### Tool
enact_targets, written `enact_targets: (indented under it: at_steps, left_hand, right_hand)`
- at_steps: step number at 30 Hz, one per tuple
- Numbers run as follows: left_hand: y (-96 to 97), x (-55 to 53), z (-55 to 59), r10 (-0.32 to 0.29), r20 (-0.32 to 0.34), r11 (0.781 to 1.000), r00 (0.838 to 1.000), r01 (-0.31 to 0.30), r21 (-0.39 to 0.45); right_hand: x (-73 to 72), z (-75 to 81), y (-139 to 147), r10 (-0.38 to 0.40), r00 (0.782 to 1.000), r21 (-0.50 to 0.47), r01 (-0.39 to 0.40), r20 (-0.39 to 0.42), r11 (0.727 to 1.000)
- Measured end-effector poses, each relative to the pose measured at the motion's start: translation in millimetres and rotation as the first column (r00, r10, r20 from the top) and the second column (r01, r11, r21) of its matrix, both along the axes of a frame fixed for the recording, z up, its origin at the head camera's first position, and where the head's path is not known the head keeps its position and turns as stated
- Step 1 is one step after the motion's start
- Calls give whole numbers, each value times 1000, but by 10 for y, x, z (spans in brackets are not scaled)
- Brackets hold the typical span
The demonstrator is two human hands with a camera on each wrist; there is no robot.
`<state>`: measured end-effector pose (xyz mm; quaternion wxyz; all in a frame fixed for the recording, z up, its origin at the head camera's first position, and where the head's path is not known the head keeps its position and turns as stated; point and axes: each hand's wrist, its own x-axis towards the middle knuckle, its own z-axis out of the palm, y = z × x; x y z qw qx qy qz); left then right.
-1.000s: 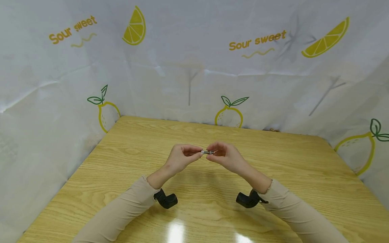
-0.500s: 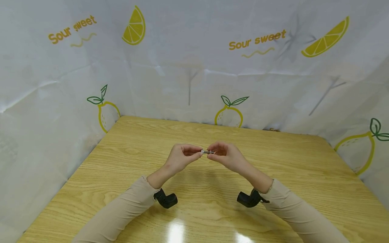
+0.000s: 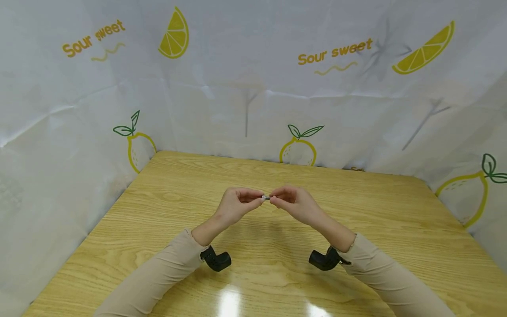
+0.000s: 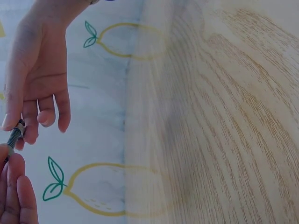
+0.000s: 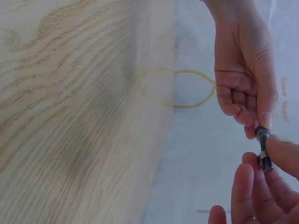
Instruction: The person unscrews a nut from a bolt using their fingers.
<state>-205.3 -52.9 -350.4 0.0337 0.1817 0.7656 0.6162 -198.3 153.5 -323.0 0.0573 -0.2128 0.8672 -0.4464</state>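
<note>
A small metal bolt [image 3: 267, 198] is held level above the table, between both hands. My left hand [image 3: 236, 205] pinches one end of the bolt with thumb and fingertips. From the other side, my right hand [image 3: 298, 206] pinches the nut, which its fingers hide in the head view. The right wrist view shows the bolt's dark thread [image 5: 264, 143] and the nut [image 5: 261, 157] near its far end, between the right thumb [image 5: 284, 154] and fingers. In the left wrist view, the nut [image 4: 20, 128] lies by the right fingertips. Left fingers cover the other end.
A wood-grain table [image 3: 269, 273] spreads under both hands. Behind it and along both sides hangs a white cloth [image 3: 237, 79] with lemon prints. A black wrist mount [image 3: 218, 260] sits below the left wrist, another mount [image 3: 322, 260] below the right.
My right thumb and fingers, spread apart around the nut before, have closed on it and moved slightly left, covering the bolt's right end. My left hand holds still.
</note>
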Motion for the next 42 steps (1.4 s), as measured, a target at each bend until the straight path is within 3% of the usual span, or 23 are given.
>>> enact_targets:
  at_steps: [5,15,21,31,36,42]
  left_hand:
    - [5,-8,-8,2,2,1000,1000,-2,7]
    - [6,-15,-16,6,-2,1000,1000,-6,5]
    - [4,-22,-25,6,-4,1000,1000,-6,13]
    - [-6,-12,-12,5,0,1000,1000,-5,12]
    - [-11,-10,-13,2,-13,1000,1000,-1,9]
    - [-13,-3,-6,2,1,1000,1000,-2,16]
  right_hand:
    - [5,1,-6,-26,1000,-39,26,1,999]
    - [-3,-2,16,6,1000,2,-6,31,1000]
    - [-11,-22,14,-13,1000,-46,14,21,999]
    - [-18,-26,19,42,997,-29,-41,59,999]
    - [-20,-39,16,8,1000,-46,-6,27,999]
    - [-29,-37,21,25,999,-59,-23,34,998]
